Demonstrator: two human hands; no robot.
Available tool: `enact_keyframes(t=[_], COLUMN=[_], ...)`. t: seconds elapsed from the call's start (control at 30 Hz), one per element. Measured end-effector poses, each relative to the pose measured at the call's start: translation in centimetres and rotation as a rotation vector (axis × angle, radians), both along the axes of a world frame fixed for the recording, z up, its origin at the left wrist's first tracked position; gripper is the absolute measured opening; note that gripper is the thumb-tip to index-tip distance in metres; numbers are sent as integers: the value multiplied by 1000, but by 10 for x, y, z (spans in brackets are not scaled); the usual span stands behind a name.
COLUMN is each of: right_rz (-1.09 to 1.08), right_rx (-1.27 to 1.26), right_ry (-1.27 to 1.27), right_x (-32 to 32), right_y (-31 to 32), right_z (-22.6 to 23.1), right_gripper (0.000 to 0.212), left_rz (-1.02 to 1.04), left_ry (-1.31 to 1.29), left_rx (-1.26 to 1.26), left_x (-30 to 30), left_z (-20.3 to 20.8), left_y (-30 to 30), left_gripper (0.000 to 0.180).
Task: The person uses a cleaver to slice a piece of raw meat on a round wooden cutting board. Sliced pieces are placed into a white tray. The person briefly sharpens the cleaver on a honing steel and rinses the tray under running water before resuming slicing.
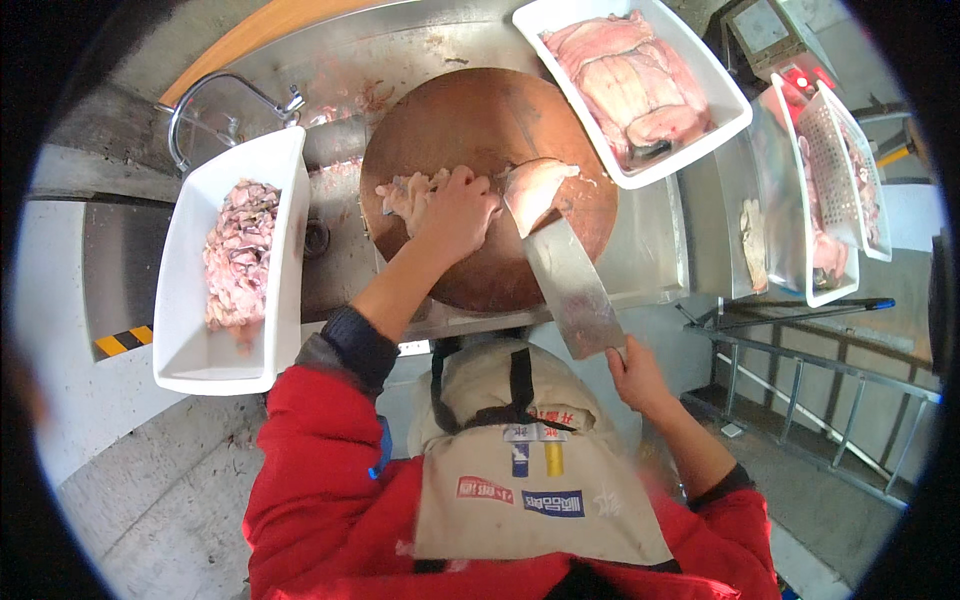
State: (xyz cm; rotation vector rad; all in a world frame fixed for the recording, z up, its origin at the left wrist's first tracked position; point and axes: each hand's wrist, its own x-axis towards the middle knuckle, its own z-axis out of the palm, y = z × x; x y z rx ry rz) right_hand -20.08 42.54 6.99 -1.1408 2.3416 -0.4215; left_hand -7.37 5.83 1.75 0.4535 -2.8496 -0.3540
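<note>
A round wooden chopping block [430, 110] carries pale raw meat. My left hand [455, 220] is on its left half, fingers curled against a small heap of cut meat pieces [405, 195]; the palm side is hidden. Beside those fingers, to the right, lies a larger pale piece of meat [538, 190]. In my right hand [638, 375] is the handle of a broad cleaver [575, 290]. The blade slants up and left over the block's near edge, its far end touching or just beside the larger piece.
At left stands a white tub [175, 330] of chopped meat, near a curved tap [180, 120]. Another white tub [625, 170] with large pink slabs overlaps the block's far right edge. Farther right are more white baskets [840, 170] and a metal ladder [800, 400]. A steel counter [640, 250] surrounds the block.
</note>
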Motion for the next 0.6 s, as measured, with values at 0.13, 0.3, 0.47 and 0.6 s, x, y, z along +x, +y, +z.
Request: enact_keyframes(t=[0.13, 0.3, 0.47, 0.6], right_rz=[-201, -242, -203, -187], right_rx=[122, -5, 73, 110], right_ry=[-234, -224, -142, -60], right_x=[-29, -53, -43, -29], right_y=[-26, -119, -124, -107], right_z=[17, 8, 11, 20], right_gripper=[40, 46, 45, 42], left_rz=[77, 26, -49, -144], left_ry=[37, 20, 212, 279], left_rx=[100, 150, 253, 332], left_x=[11, -13, -33, -42], left_z=[24, 21, -6, -19], left_y=[7, 5, 4, 2], left_gripper=[23, 19, 20, 21])
